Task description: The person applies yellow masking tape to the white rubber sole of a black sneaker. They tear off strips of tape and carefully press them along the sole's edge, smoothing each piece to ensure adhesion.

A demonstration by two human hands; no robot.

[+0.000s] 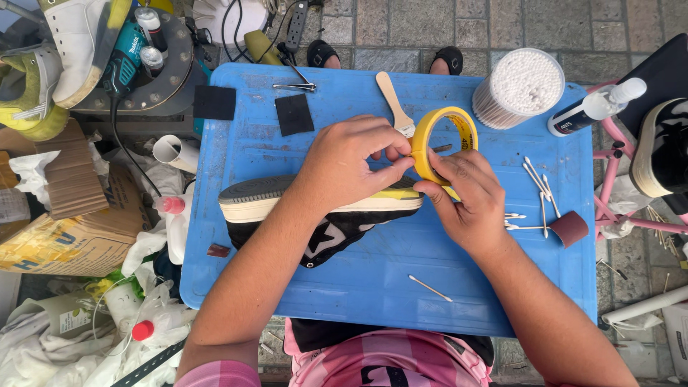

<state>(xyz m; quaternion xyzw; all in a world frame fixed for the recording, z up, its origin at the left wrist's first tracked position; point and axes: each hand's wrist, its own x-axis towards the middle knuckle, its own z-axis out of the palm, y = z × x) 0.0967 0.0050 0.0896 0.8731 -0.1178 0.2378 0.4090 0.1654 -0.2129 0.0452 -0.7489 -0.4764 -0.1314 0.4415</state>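
Observation:
A black sneaker [337,229] with a cream sole lies on its side on the blue table [373,287]. My left hand [344,161] rests over the sole, its fingertips pinching the end of yellow tape by the toe. My right hand [469,197] holds the roll of yellow masking tape [441,140] upright just past the toe. A strip of yellow tape runs along the sole edge under my left hand.
On the table lie a tub of cotton swabs [519,86], loose swabs [537,190], a sandpaper roll [571,228], a wooden stick [393,100], two black squares [294,113] and a white bottle [598,107]. Shoes, a power tool [122,61] and bags crowd the left.

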